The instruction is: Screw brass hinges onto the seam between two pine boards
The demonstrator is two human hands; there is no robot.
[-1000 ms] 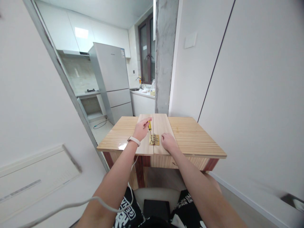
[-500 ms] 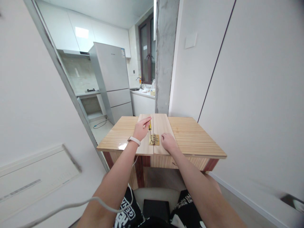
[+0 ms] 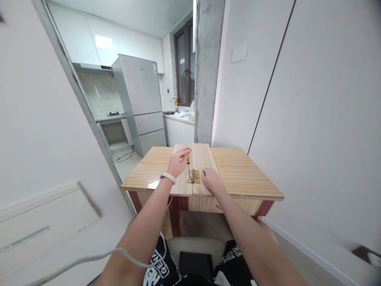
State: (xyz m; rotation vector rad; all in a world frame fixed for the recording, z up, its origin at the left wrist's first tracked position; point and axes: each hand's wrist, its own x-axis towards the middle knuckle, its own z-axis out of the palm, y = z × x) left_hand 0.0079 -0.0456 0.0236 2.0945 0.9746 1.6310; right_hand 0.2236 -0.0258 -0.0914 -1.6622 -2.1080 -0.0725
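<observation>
Looks bright, with white glare on the tabletop (image 3: 238, 169) and upper cabinets (image 3: 126, 45). Stretches and softens toward the edges.

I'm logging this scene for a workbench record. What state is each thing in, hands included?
Screwdriver: tip down at the hinge
Hinge: opened flat across the seam
Two boards: side by side, lying flat
Left hand: on the screwdriver handle
Right hand: curled, beside the hinge
Refrigerator: shut
Window: looks shut
</observation>
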